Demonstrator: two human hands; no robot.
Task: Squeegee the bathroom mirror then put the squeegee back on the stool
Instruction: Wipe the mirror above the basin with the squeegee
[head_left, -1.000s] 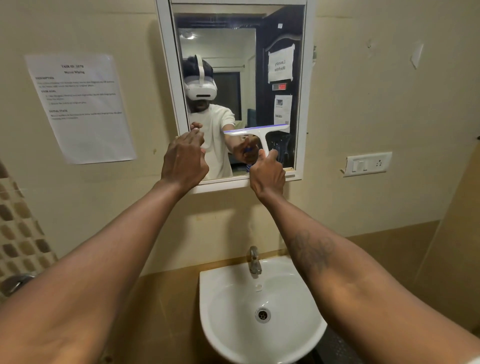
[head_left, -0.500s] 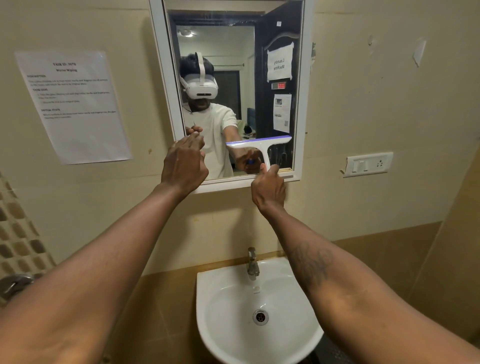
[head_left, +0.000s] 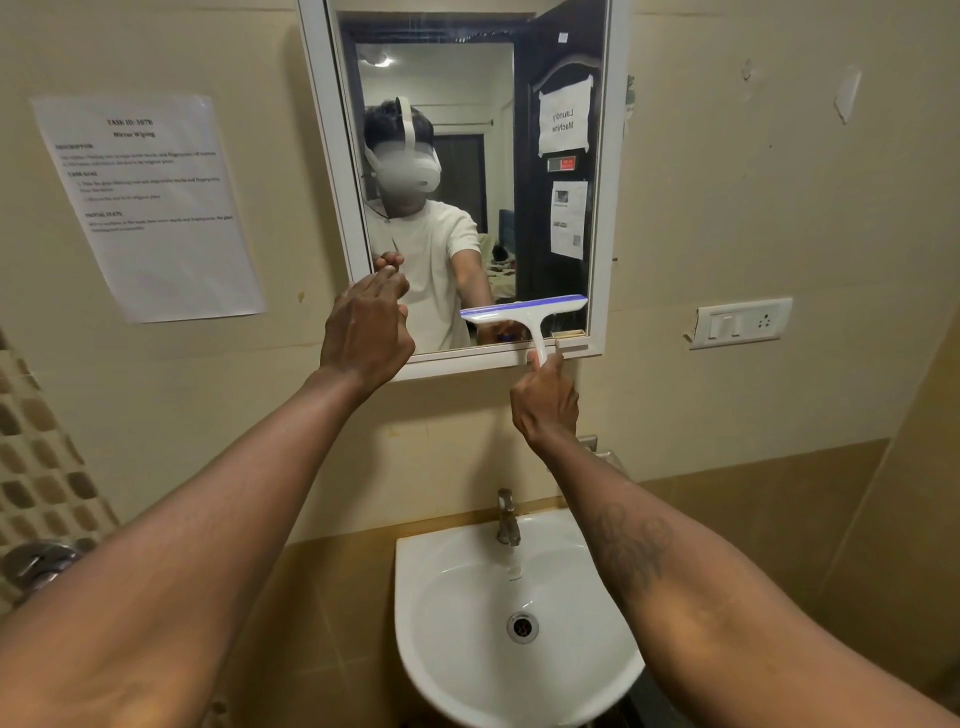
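Squeegee (head_left: 524, 315) blade lies across the lower right of the mirror (head_left: 467, 156), near the bottom frame, its white handle gripped by the right hand (head_left: 545, 402). Left hand (head_left: 366, 332) holds nothing, fingers loosely curled at the mirror's lower left corner, above the sink (head_left: 441, 649).
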